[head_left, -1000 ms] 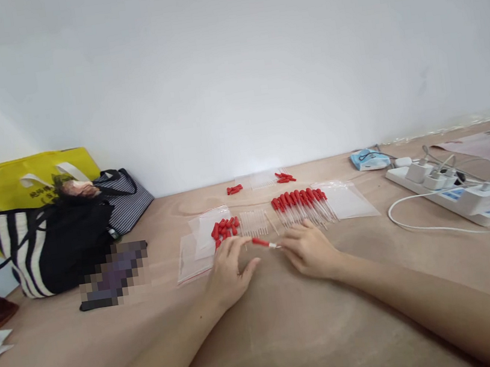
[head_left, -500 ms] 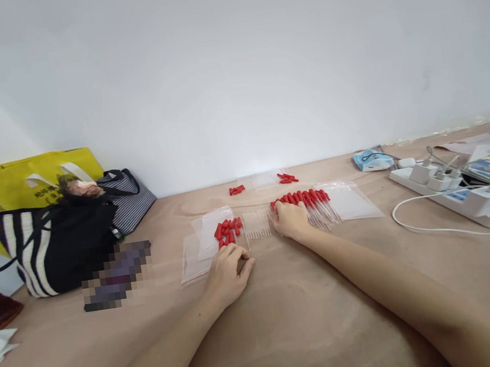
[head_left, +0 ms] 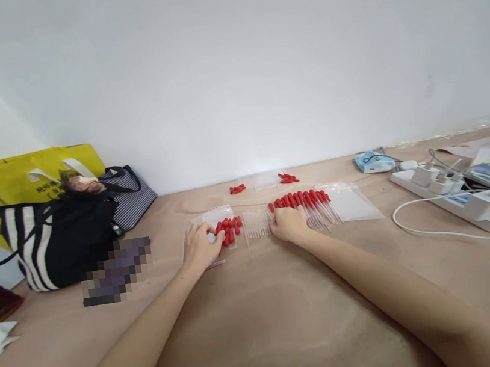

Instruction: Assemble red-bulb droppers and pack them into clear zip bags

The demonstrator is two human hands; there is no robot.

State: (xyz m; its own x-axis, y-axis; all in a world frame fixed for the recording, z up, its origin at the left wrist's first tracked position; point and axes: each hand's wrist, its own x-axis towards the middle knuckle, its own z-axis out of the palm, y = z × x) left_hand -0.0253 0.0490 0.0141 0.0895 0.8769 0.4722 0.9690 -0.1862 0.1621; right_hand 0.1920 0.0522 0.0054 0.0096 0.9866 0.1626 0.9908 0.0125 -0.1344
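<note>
Small red bulb-shaped caps (head_left: 231,233) lie piled beside the half-open left hand (head_left: 201,244), apparently empty; pinching singly should suit. Right hand (head_left: 289,221) curls beside slender clear tubes (head_left: 257,224), grip hidden.

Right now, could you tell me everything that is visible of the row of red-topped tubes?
The row of red-topped tubes lies on the brown tabletop. Bulbous red ends, seemingly rubber, crowd together toward the wall; thin, clear shafts slant away from it, rightward. The right hand hides part of the left end; whether its grip holds one is unclear. A plastic bag lies at the right end.
</note>
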